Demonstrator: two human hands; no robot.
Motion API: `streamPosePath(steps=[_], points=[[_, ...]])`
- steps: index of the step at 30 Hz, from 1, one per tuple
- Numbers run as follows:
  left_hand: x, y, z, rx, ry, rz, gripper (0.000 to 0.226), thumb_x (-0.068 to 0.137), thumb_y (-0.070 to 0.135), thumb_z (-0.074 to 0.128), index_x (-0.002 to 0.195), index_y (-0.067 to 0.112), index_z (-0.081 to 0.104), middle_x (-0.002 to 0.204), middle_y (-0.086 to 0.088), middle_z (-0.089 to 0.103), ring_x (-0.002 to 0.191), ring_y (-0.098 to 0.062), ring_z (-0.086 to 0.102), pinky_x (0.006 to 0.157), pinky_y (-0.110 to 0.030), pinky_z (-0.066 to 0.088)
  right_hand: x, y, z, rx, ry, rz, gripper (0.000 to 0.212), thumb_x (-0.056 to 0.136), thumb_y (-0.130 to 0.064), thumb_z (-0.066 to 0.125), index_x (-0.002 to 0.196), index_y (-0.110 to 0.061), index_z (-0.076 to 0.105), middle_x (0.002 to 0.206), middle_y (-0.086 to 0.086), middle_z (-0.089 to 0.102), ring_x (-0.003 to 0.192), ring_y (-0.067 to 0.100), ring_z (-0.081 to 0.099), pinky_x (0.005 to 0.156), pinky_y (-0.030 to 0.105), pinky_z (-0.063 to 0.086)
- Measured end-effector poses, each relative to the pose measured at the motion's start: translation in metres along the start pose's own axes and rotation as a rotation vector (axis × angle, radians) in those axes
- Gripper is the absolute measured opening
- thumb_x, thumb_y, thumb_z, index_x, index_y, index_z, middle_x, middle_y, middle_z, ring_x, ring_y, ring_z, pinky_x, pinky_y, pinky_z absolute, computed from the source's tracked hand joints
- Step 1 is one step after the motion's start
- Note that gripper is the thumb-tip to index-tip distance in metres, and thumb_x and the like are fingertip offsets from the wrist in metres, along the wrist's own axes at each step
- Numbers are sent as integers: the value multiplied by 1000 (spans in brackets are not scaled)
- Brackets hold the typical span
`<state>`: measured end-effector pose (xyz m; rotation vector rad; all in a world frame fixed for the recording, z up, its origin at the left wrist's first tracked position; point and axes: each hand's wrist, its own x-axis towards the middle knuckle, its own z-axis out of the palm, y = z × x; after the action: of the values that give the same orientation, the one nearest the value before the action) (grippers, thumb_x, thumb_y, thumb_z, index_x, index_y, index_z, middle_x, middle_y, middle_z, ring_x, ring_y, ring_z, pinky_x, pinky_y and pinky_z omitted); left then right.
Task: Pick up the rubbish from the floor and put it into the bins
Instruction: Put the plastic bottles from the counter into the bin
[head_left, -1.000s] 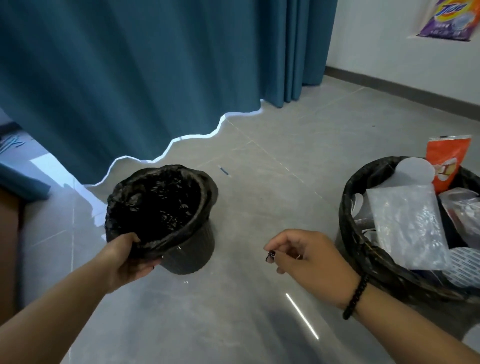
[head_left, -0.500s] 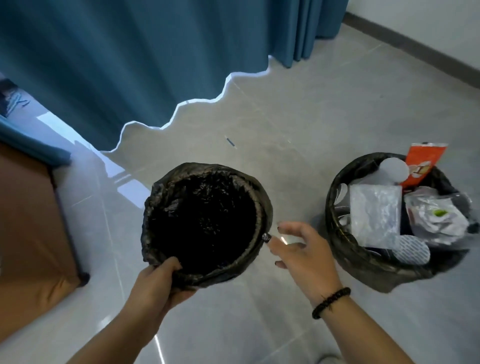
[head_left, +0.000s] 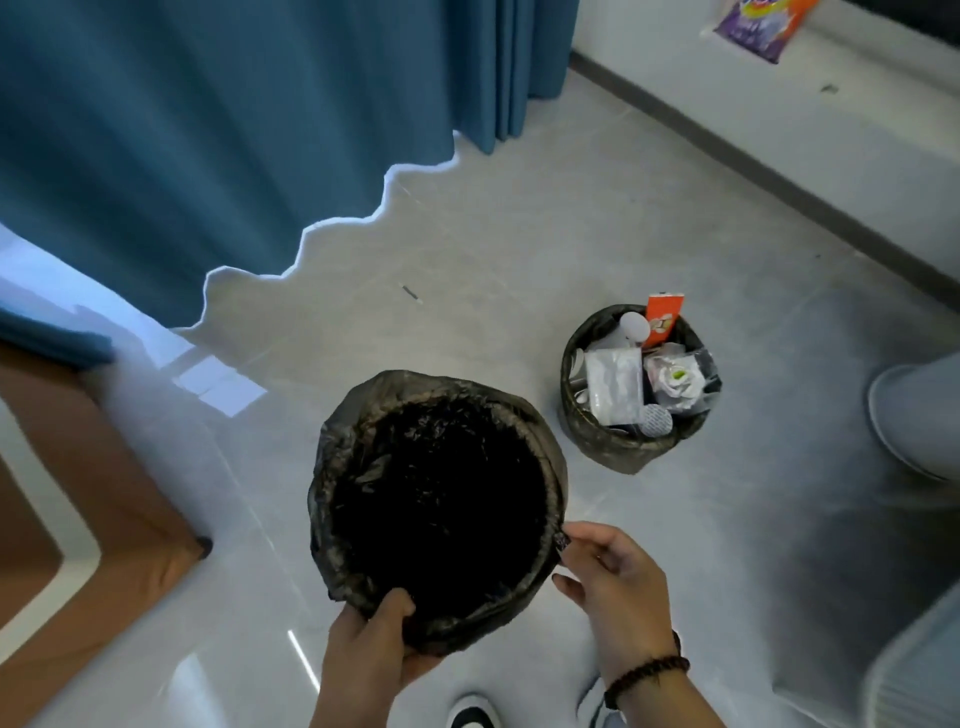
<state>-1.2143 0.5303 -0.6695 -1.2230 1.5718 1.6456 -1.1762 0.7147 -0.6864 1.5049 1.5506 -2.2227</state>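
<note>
I have the empty bin (head_left: 436, 509) lifted in the lower middle of the frame, its black liner open towards me. My left hand (head_left: 371, 652) grips the near rim, thumb curled over the edge and inside. My right hand (head_left: 615, 587) is at the bin's right rim, thumb and forefinger pinching a small dark scrap (head_left: 561, 542) right against the edge; its other fingers are loosely spread.

The second bin (head_left: 636, 389) stands on the floor (head_left: 519, 249) to the right of centre, already crowded with clear wrappers, white lids and an orange packet sticking up at the back. Further up the floor, near the curtain (head_left: 234, 130), lies one small thin stick-like bit (head_left: 410, 292), well apart from both bins.

As I judge it, I am in the middle of dropping a piece: the scrap is at the lip but not yet over the opening. Next I need to carry it a little left over the dark mouth and let go, keeping the bin level. After that the thin bit by the curtain looks like the next thing to fetch.
</note>
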Motion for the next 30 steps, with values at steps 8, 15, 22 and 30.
streamPosePath(steps=[8, 15, 22, 30], points=[[-61, -39, 20, -74, -144, -190, 20, 94, 1, 49, 113, 3, 52, 97, -20, 66, 78, -36, 63, 46, -39, 58, -37, 25, -86, -168, 261, -18, 19, 81, 12, 60, 73, -4, 66, 94, 18, 68, 78, 29, 62, 61, 31, 51], [-87, -84, 53, 169, -213, -33, 26, 90, 1, 52, 114, 9, 58, 105, -19, 68, 87, -34, 69, 63, -41, 60, -65, 15, -151, -173, 348, -77, 21, 85, 5, 54, 82, -12, 67, 99, 9, 64, 87, 25, 64, 72, 34, 53], [-144, -131, 101, 405, -204, 102, 23, 90, 8, 58, 113, 10, 55, 98, -10, 66, 79, -26, 67, 48, -24, 54, -95, -13, -226, -260, 352, -163, 20, 84, 1, 59, 81, -17, 68, 91, 2, 65, 76, 16, 62, 80, 46, 56], [-179, -184, 147, 570, -233, 52, 36, 89, 17, 62, 122, 9, 49, 119, -20, 61, 89, -32, 66, 76, -49, 59, -133, -32, -345, -356, 545, -331, 21, 85, -2, 57, 88, -22, 64, 105, -1, 61, 88, 10, 60, 65, 4, 42]])
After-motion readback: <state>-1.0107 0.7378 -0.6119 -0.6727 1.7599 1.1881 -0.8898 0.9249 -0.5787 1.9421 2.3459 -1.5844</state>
